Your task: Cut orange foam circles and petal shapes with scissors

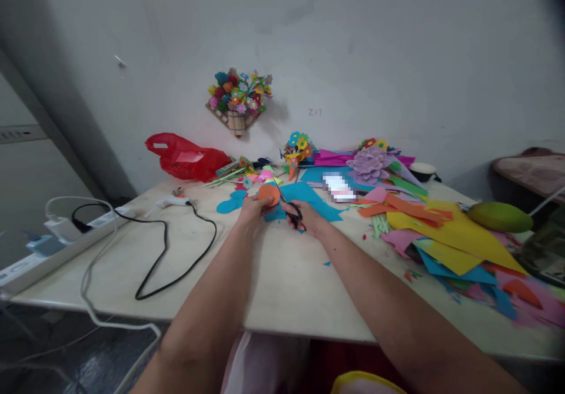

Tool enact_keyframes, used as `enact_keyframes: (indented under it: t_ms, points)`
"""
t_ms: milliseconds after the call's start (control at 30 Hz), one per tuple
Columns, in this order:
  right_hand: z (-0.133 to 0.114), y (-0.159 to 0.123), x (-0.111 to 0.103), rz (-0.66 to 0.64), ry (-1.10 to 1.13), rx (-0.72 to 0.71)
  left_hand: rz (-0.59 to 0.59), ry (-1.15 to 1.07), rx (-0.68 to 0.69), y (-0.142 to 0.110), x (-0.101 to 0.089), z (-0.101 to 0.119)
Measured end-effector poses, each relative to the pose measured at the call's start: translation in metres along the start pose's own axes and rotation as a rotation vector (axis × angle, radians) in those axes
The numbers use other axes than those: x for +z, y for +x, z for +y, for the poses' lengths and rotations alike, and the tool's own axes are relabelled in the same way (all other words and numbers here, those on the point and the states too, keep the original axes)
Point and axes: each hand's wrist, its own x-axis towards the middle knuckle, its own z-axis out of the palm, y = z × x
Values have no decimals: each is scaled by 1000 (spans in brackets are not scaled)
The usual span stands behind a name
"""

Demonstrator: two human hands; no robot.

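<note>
My left hand (253,210) pinches an orange disc (268,195) above the table. What lies under the disc in those fingers is partly hidden. Black-handled scissors (293,212) are in my right hand (306,217), their blades pointing up and left beside the disc's right edge. Behind and below both hands lies a blue sheet (304,194), with small blue scraps around it. Several blue discs (230,203) rest on the table just left of my left hand.
A glue gun (174,201) with a black cord and a power strip (26,270) occupy the left. Behind are a red plastic bag (189,158), paper flowers (298,143) and a lit phone (339,188). Coloured sheets (459,235) and a mango (500,216) are at the right.
</note>
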Motion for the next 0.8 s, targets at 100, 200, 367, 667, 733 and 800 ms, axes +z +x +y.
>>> enact_keyframes:
  t_ms: [100,200,367,667,733,800]
  points:
    - [0,-1,0,-3,-1,0,3,-14,-20,-1,1,1]
    - [0,-1,0,-7,-2,4,15,-1,-17,-4,3,2]
    - [-1,-2,-1,-14,16,6,51,21,13,-6,4,4]
    - [-6,-6,-3,-4,-3,30,91,7,6,-1,1,5]
    - [-5,-5,-3,-10,-5,27,84,6,9,0,0,4]
    - [-5,-4,-4,-17,-7,21,83,5,10,2,-2,3]
